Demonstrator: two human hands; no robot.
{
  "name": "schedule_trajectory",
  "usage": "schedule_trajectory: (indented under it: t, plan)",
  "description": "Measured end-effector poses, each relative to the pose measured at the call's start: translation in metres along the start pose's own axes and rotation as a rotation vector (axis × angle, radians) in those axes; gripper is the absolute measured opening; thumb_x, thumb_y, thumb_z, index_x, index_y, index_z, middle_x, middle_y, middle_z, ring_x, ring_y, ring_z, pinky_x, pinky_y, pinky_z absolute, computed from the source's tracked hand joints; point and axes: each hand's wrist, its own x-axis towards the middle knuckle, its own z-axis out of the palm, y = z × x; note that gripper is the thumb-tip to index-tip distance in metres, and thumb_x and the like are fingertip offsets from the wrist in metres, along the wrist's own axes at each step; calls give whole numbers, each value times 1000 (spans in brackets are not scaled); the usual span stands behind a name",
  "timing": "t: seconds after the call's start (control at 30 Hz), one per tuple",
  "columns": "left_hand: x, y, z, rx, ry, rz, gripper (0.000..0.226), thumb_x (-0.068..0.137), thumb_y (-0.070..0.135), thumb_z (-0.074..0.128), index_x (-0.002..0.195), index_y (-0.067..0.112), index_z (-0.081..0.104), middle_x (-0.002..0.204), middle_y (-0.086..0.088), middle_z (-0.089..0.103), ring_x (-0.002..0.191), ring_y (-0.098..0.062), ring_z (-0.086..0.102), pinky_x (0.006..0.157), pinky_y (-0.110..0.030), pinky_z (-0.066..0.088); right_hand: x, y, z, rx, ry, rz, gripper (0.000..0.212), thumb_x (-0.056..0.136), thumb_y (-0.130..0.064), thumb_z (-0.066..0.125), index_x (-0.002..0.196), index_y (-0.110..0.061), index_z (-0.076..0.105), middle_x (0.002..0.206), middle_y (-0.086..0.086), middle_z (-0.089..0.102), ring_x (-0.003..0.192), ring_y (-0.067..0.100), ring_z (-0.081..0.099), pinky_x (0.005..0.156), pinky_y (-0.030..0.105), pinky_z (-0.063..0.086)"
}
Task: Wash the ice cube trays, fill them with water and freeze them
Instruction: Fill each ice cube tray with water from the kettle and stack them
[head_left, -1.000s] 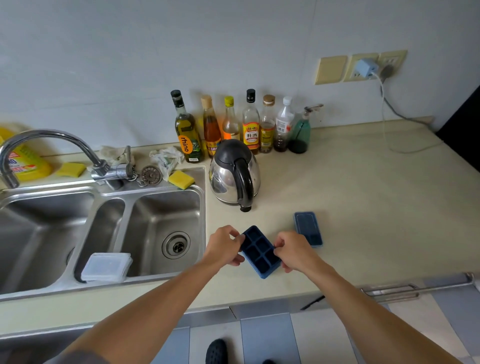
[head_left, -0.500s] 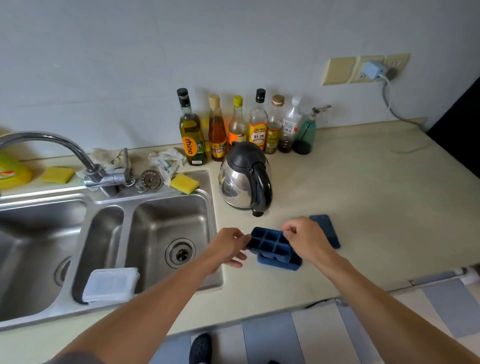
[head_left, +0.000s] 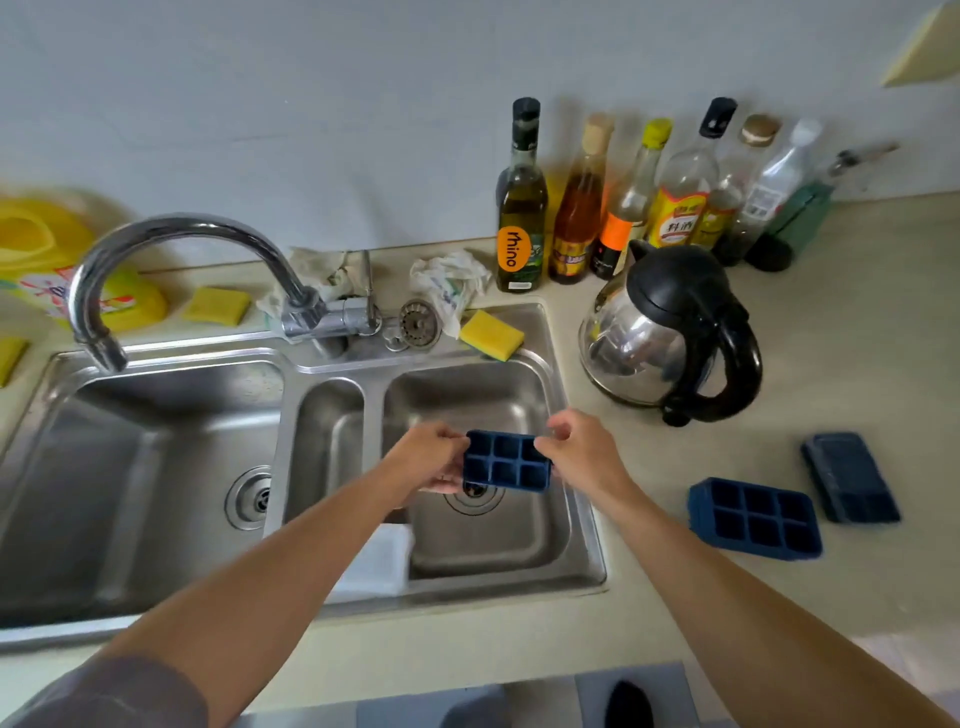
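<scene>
A dark blue ice cube tray (head_left: 506, 461) hangs above the right basin of the steel sink (head_left: 582, 530). My left hand (head_left: 428, 460) grips its left end and my right hand (head_left: 584, 457) pinches its right end. A second blue ice cube tray (head_left: 756, 518) lies on the counter to the right of the sink. Beside that tray lies a dark blue lid (head_left: 849, 478). The faucet (head_left: 171, 249) arches over the left basin, and no water is seen running from it.
An electric kettle (head_left: 670, 332) stands right of the sink, with several bottles (head_left: 623, 208) behind it along the wall. A yellow sponge (head_left: 491, 335) sits on the sink's back rim. A white container (head_left: 376, 564), half hidden by my left arm, rests on the sink's front divider.
Both hands lifted one blue tray off the other on the counter and carried it left over the right basin. The second tray and the lid stayed on the counter.
</scene>
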Motion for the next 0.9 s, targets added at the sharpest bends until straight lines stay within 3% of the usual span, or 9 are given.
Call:
schedule_trajectory:
  t: [0.1, 0.23, 0.33, 0.43, 0.5, 0.6, 0.7, 0.8, 0.9]
  plan:
    - [25, -18, -22, 13, 9, -92, 15, 103, 16, 55, 111, 8, 65, 98, -14, 76, 86, -25, 76, 74, -35, 63, 20, 3, 42, 127, -30, 87, 37, 92, -18, 68, 127, -10, 62, 117, 4, 66, 107, 22, 65, 95, 41, 56]
    - [61, -35, -28, 84, -10, -156, 18, 103, 15, 54, 116, 7, 63, 104, -15, 75, 93, -27, 75, 85, -39, 62, 46, 18, 82, 197, -35, 162, 16, 91, -11, 64, 99, -23, 58, 102, 0, 64, 90, 10, 62, 71, 25, 50]
    - [85, -45, -23, 115, -28, -195, 21, 102, 12, 54, 120, 5, 62, 110, -15, 73, 98, -27, 73, 88, -40, 61, 64, 34, 105, 185, -81, 238, 17, 95, -5, 57, 100, -21, 56, 107, 5, 64, 86, 6, 58, 63, 19, 43]
    - [104, -54, -17, 143, -42, -234, 21, 102, 9, 52, 119, 2, 62, 116, -21, 70, 109, -34, 69, 97, -48, 57, 74, 46, 119, 180, -111, 324, 16, 96, -2, 51, 108, -5, 60, 109, 17, 64, 95, 25, 63, 78, 36, 54]
    - [113, -59, -13, 179, -59, -261, 20, 102, 10, 51, 116, 3, 62, 118, -21, 69, 111, -34, 68, 96, -45, 57, 79, 54, 125, 184, -131, 353, 21, 96, -1, 48, 114, -2, 59, 113, 22, 62, 101, 34, 63, 90, 47, 55]
    - [125, -67, -8, 222, -76, -273, 24, 100, 7, 49, 119, 0, 62, 118, -22, 68, 98, -31, 68, 74, -38, 57, 84, 63, 130, 185, -152, 358, 21, 97, -1, 49, 116, 0, 58, 110, 24, 62, 90, 29, 60, 79, 41, 51]
    - [131, -73, -7, 240, -63, -285, 24, 100, 9, 49, 119, 1, 61, 115, -21, 68, 85, -26, 66, 57, -31, 53, 87, 69, 136, 181, -147, 336, 25, 97, 1, 50, 120, 5, 58, 109, 21, 63, 94, 30, 62, 87, 44, 52]
    - [131, -76, -7, 233, -46, -299, 24, 100, 12, 50, 119, 3, 61, 113, -19, 69, 86, -26, 68, 59, -32, 55, 86, 70, 139, 193, -158, 321, 24, 97, 2, 50, 119, 0, 59, 115, 16, 65, 88, 18, 56, 93, 43, 52]
    - [125, -76, -6, 247, -35, -292, 24, 98, 13, 50, 117, 3, 61, 111, -18, 70, 91, -29, 69, 66, -34, 57, 81, 67, 135, 203, -162, 303, 27, 98, 1, 51, 123, -1, 58, 126, 18, 63, 105, 27, 62, 98, 45, 50]
